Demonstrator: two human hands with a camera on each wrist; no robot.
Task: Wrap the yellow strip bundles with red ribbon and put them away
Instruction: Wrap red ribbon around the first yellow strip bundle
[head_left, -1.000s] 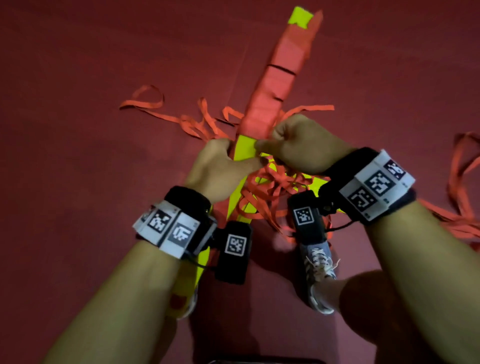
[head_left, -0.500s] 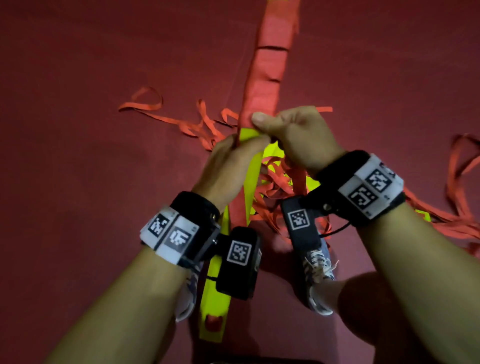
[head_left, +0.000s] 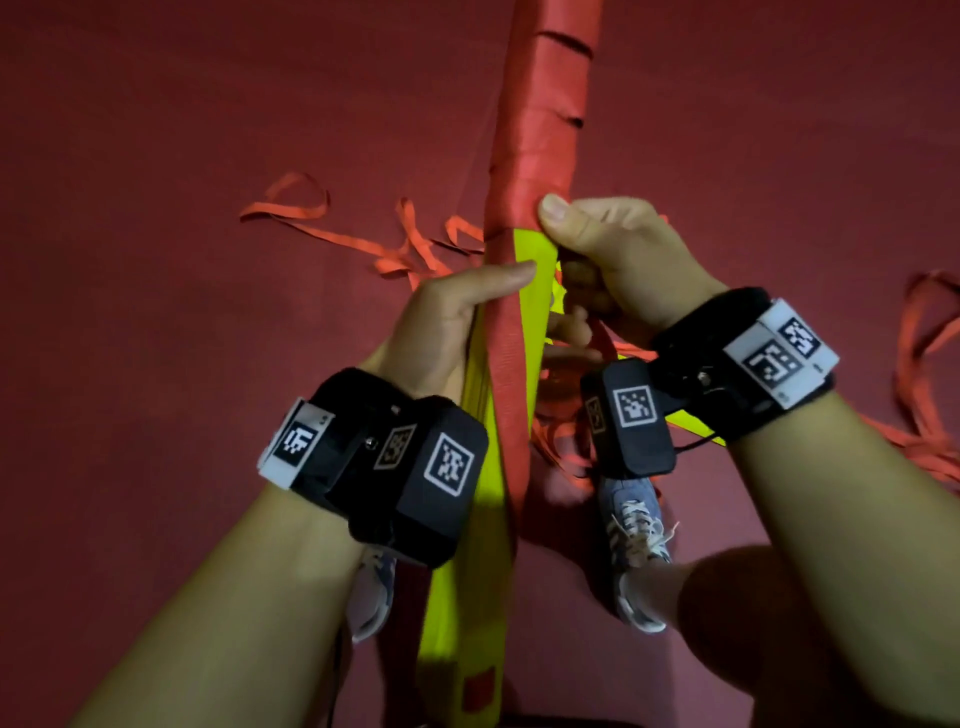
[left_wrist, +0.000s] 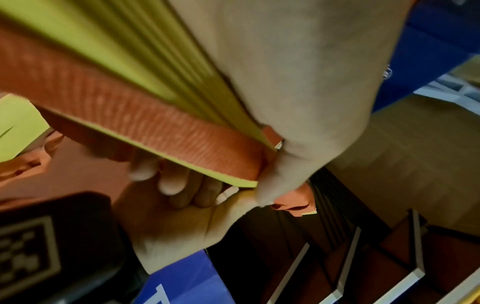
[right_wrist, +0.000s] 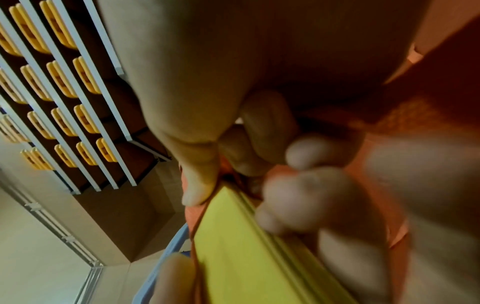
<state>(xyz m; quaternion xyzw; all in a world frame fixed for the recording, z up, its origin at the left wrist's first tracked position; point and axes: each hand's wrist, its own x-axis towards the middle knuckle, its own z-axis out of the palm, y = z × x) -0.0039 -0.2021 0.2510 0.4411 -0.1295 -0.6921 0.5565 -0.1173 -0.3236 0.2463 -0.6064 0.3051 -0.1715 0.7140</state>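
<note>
Head above, wrists close beside bundle (head_left: 535, 301).

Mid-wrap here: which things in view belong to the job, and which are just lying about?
In the job: yellow strip bundle, red ribbon wound on it, left hand gripping the bundle, right hand pinching the ribbon.
Not the job: spare ribbon on the floor, the person's shoes.

Neon-yellow strip bundle (head_left: 467, 597), red ribbon (head_left: 540, 130) at centre; maroon floor (head_left: 156, 156); black wristbands (head_left: 348, 405), black-and-white pixel markers (head_left: 449, 465); blue sneakers (head_left: 618, 493), white laces (head_left: 640, 522) lower right.
</note>
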